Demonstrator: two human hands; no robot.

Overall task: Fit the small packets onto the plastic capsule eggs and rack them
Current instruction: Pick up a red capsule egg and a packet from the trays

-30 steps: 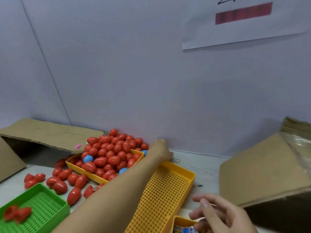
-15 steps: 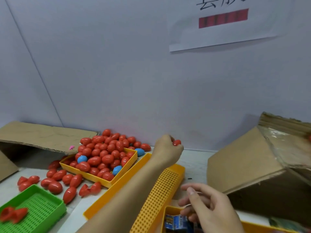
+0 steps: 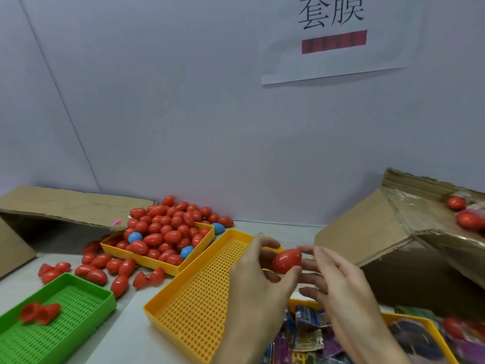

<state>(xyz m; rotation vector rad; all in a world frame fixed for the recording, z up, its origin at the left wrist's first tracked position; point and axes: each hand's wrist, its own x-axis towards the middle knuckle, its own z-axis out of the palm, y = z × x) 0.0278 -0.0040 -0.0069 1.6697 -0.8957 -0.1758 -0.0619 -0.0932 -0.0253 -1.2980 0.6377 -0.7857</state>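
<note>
The left hand [image 3: 258,278] pinches a red egg [image 3: 287,260] between thumb and fingertips, holding it up over the far right corner of the empty yellow rack [image 3: 194,306]. The right hand [image 3: 341,292] is just beside the egg on its right, fingers spread and nearly straight, gripping nothing; whether a fingertip touches the egg I cannot tell. Right of the rack, under the right wrist, a yellow tray [image 3: 434,329] holds crumpled packets [image 3: 307,329]. Left of the rack and behind it, a yellow bin [image 3: 157,262] is heaped with red and a few blue eggs [image 3: 168,227], more lying loose around it. Nearer on the left stands a green rack [image 3: 86,306]. Beyond the rack to the right sits a cardboard box [image 3: 380,227].
</note>
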